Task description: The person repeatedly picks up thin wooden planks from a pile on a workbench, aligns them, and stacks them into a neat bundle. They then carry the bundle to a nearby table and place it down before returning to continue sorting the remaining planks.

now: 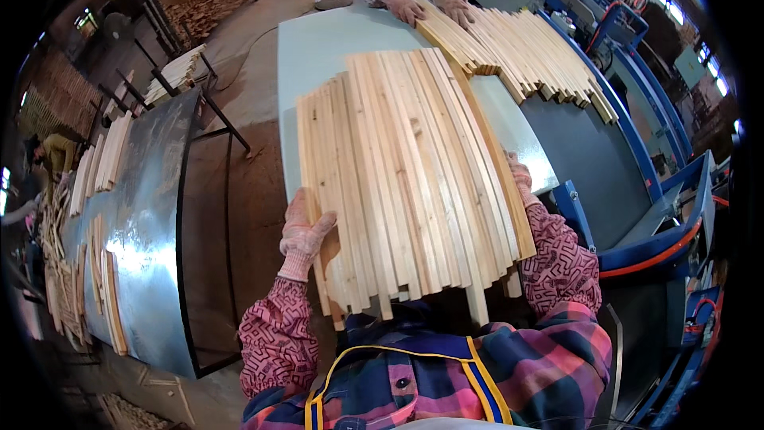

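A broad stack of pale wooden strips lies lengthwise in front of me, its near ends uneven and sticking out past the table edge toward my body. My left hand, in a light knitted glove, presses against the stack's left side, thumb up on the top face. On the opposite side, my right hand, also gloved, is closed against the right edge, with part of its fingers hidden by the wood. The strips are clamped between both hands. Beneath them is a pale, smooth tabletop.
Across the table a person in an orange top rests gloved hands on another row of wooden strips. Blue machine framing borders my right. A shiny metal table with loose strips stands left, beyond a floor gap.
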`<state>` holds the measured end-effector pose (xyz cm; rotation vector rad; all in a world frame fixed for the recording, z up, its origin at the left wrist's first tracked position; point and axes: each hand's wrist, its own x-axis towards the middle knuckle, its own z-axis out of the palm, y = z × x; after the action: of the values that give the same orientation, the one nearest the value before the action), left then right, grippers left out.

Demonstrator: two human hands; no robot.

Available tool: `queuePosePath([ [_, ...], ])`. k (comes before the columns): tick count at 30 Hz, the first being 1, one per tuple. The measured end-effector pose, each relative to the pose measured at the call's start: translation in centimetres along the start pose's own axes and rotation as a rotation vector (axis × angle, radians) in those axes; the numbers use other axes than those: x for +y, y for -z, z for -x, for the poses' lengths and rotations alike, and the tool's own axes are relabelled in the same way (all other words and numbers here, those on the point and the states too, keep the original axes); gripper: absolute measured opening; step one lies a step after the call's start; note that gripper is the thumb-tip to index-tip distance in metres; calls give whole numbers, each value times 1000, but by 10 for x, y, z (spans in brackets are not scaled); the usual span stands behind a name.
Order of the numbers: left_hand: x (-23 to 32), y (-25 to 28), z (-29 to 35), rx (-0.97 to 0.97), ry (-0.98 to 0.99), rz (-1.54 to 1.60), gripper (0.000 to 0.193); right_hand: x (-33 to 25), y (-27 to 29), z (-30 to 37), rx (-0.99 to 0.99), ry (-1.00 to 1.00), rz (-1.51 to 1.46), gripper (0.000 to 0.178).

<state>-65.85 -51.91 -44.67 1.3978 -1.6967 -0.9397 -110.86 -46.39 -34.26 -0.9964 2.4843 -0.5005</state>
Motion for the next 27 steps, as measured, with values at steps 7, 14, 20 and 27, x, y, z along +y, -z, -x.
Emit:
queuePosePath([
  [7,-30,51,71,-140,-59,262,87,-11,33,100,-269,142,-816,43],
  [14,-184,160,277,-101,394,480,71,52,86,104,267,771,733,29],
  [20,-267,253,416,38,709,98,66,-50,65,145,563,1109,771,18],
  [27,-305,217,429,-86,768,281,68,-177,-68,203,388,549,57,54],
])
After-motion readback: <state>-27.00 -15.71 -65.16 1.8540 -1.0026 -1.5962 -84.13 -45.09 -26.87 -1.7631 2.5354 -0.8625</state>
